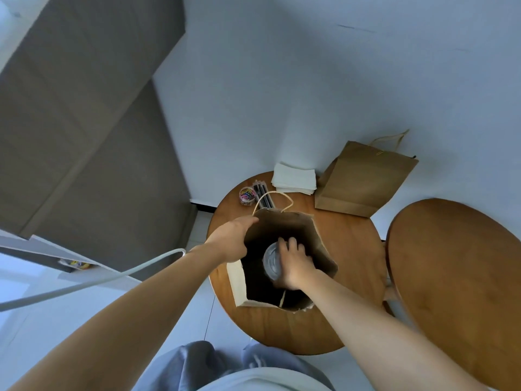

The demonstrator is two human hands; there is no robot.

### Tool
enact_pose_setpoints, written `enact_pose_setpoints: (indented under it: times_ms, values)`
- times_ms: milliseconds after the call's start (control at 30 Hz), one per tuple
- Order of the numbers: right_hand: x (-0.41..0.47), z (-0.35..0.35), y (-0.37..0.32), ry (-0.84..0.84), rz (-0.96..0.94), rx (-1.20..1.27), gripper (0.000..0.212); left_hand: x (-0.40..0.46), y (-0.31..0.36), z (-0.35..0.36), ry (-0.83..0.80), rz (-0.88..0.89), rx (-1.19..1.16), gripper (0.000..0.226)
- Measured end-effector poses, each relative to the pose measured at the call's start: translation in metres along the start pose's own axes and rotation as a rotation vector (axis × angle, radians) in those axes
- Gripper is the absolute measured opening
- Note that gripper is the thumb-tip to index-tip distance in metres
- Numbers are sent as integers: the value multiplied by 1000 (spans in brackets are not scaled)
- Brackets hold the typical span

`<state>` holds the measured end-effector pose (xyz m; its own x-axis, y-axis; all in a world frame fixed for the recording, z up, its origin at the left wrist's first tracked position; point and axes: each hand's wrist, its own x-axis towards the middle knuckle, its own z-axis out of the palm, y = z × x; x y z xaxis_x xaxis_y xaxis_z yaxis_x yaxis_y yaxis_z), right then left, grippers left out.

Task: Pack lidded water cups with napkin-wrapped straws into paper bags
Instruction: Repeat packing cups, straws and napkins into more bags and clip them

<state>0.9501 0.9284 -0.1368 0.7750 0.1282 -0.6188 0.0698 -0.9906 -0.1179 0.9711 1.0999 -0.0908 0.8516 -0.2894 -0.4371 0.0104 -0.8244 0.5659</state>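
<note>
Lowering the lidded cup point(272, 262) into the open bag point(324, 249) with my right hand point(296, 266) curled around it, my left hand point(234, 238) gripping the rim, I judge packing midway: straws point(263, 196), napkins point(294, 179) and a flat second bag point(363, 182) wait beyond.

Open paper bag point(321, 241): upright on round table point(352, 238).
Right hand point(293, 263): inside bag, gripping lidded cup point(272, 262).
Left hand point(232, 239): holding bag rim.
Behind: napkins point(294, 179), straws point(263, 194), paper clips point(247, 194), flat bag point(366, 179).
</note>
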Motion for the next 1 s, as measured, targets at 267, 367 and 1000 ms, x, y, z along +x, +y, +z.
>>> enact_pose_setpoints:
  times_ms: [267,367,1000]
  values:
    - [27,28,10,-38,23,36,105,5,-2,-1,-20,-37,23,79]
    - [31,33,16,-45,43,58,103,7,0,-1,-17,-53,22,78]
    - [-13,-47,11,284,-119,166,38,1,-1,5,63,-22,35,62]
